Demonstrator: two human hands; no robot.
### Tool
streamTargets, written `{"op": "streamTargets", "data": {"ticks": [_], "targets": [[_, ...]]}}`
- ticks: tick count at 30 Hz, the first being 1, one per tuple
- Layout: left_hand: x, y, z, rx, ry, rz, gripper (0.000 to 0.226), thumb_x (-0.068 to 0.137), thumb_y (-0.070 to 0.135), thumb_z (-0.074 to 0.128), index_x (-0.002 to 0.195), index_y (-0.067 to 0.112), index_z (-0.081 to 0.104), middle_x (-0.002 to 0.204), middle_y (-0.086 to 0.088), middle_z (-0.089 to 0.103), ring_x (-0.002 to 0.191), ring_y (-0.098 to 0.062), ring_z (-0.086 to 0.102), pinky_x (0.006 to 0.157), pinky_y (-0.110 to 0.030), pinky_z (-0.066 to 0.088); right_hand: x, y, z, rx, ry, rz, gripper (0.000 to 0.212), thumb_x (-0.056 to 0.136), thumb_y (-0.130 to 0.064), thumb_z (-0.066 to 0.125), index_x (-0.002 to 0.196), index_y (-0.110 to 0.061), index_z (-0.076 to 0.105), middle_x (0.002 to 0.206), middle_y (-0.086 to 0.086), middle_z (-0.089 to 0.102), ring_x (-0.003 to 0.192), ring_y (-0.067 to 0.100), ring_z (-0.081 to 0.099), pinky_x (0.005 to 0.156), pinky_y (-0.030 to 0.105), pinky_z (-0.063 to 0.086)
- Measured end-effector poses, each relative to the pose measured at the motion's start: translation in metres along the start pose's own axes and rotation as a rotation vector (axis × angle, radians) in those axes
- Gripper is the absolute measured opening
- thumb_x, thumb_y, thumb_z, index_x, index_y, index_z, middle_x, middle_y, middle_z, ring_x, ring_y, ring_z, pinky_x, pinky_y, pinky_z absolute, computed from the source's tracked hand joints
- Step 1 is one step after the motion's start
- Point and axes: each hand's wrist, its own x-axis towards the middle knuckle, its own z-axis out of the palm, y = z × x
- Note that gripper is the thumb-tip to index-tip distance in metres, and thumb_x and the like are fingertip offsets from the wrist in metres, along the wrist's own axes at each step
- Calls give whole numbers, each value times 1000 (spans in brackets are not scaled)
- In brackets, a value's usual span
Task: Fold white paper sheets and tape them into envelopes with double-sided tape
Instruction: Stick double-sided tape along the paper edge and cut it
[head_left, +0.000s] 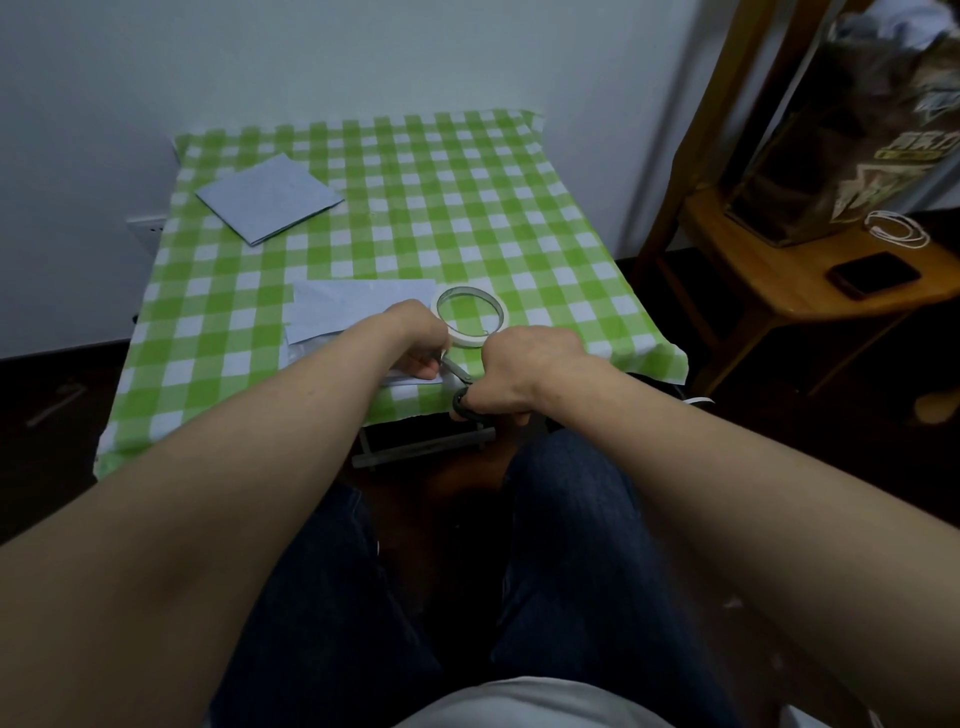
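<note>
Right hand (519, 366) grips the black-handled scissors (460, 382), blades pointing up-left toward the left hand (415, 338). The left hand's fingers curl down at the near edge of the folded paper sheet (353, 309), at frame centre. Whether they pinch a tape strip cannot be told. Tape roll (470, 314) lies flat on the counter (545, 234), just beyond and between the hands. Judgement: the cut falls between the hands, with the left hand nearer the sheet.

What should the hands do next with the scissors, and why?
Probably snip the tape with the scissors. The right hand grips their handles, and the blades point at the left hand, curled beside the tape roll over the folded paper.
</note>
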Motion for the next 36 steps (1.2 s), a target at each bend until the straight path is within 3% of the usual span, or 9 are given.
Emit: {"op": "streamTargets", "data": {"ticks": [8,12,16,22,26,30,34,36], "targets": [[0,0,3,37,4,2,9,87,2,54,78,1,54,68,-17,56,61,-27,60,83,-41,57,1,-7,6,4,26,-18,35,79,-49,55,63,-19,46,66,-5,53,75,21,55,66,28,42],[-2,-2,3,21,7,-8,13,87,1,52,74,1,52,50,-14,54,71,-30,61,87,-42,55,0,-9,9,7,42,-24,36,81,-47,53,61,-18,42,66,-4,48,78,23,52,69,28,42],[-3,-1,2,25,10,-8,19,90,1,49,71,1,50,29,-7,45,57,-26,58,83,-42,56,-1,-7,12,-3,54,-29,39,82,-49,52,59,-19,44,66,-4,47,76,22,51,66,28,40],[-3,1,2,-7,-5,0,22,92,-2,46,70,4,44,40,-8,42,42,-20,48,62,-33,55,-3,-1,16,-15,62,-47,41,86,-50,50,60,-19,40,65,-4,40,77,22,47,67,29,36],[-4,2,1,-30,-8,-11,22,93,-1,47,71,2,45,31,-7,41,48,-23,48,73,-39,55,-3,2,19,3,46,-38,44,84,-55,52,62,-19,39,66,-4,41,77,23,48,68,30,38],[-4,1,2,-25,-7,-8,22,95,1,45,73,0,47,32,-8,46,32,-17,51,70,-37,55,-3,2,19,4,39,-37,43,86,-53,51,62,-20,40,67,-4,43,76,23,49,68,31,39],[-2,1,2,-50,17,-5,14,96,1,41,99,-7,53,62,-18,57,52,-24,57,78,-45,56,-5,6,18,-2,33,-39,44,85,-53,53,61,-20,38,66,-4,41,78,23,49,68,30,37],[-2,2,1,-40,10,-2,16,96,-1,41,103,-8,53,68,-19,57,56,-25,57,76,-43,57,-7,10,17,-3,34,-52,46,84,-55,55,61,-19,38,66,-4,41,77,23,48,65,29,36]]}}
